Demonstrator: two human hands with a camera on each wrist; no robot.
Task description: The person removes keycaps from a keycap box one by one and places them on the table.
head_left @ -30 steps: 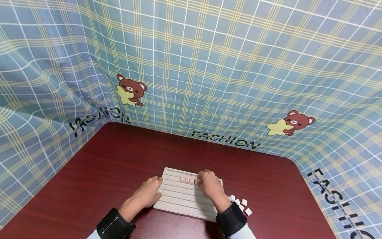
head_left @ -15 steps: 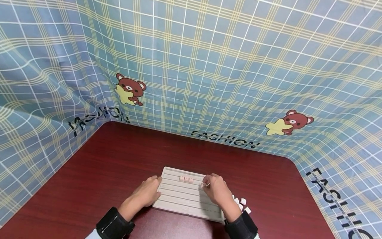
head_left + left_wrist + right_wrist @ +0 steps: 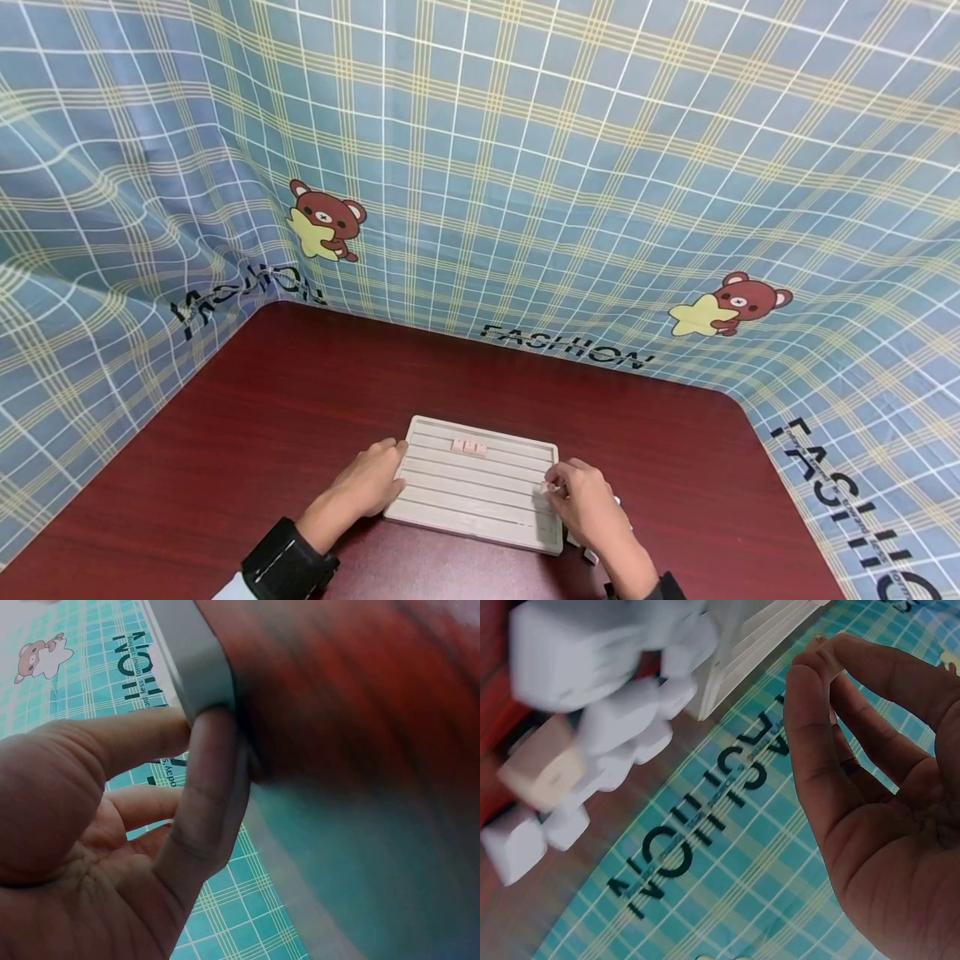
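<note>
A pale grooved tray (image 3: 472, 500) lies on the table, with a short row of three pink keycaps (image 3: 468, 447) in an upper groove. My left hand (image 3: 372, 475) grips the tray's left edge. In the left wrist view, the fingers of that hand (image 3: 150, 802) close on both sides of the tray's rim (image 3: 191, 660). Above the tray's right edge, my right hand (image 3: 588, 500) pinches a small pale keycap (image 3: 551, 487) between thumb and fingertips. The right wrist view shows this keycap (image 3: 829, 664) mostly covered by the fingers.
Several loose white keycaps (image 3: 615, 720) and a pinkish one (image 3: 547, 769) lie on the table right of the tray; my right arm partly hides them in the head view. A checked cloth (image 3: 480, 167) hangs around the dark red table (image 3: 337, 375).
My right hand has moved from the end of the pink row to the tray's right edge, toward me, with the keycap pinched. My left hand stays on the tray.
</note>
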